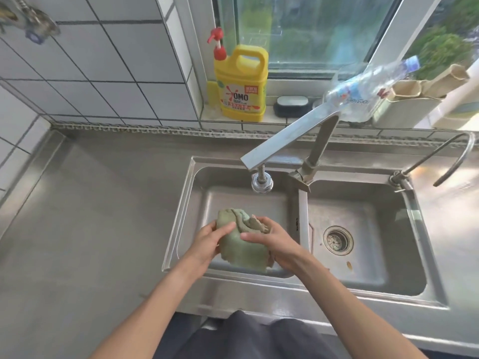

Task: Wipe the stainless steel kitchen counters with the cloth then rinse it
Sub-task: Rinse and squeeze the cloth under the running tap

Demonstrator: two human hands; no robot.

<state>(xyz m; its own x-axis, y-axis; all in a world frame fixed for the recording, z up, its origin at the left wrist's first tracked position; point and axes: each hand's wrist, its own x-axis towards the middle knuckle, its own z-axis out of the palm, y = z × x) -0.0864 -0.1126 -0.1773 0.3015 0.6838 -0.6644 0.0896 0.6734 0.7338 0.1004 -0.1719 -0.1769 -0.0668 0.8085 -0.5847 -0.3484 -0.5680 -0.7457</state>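
Left hand wrapped around the left side of the green cloth, thumb lying across its front. Right hand gripping the right side of the same cloth, thumb pressed flat on the fabric, fingers curled behind a bunched fold at the top. Cloth held between both hands just below frame centre, hanging over the left basin of the double sink, directly below the faucet head. Flat faucet spout angling up toward the right, its base on the divider between basins. Right basin with a round drain strainer and a small orange speck near its front. Thin curved tap at the far right rim. Steel counter spreading wide and bare across the left half of the frame, bounded by white tile wall at upper left. Up on the window ledge, top centre: yellow detergent jug with red pump, "OMO" readable on the label, smaller print too blurred to read. Beside it a dark soap dish, then a clear plastic bottle tilted on its side, lettering illegible. Front sink edge close to the body at bottom centre.
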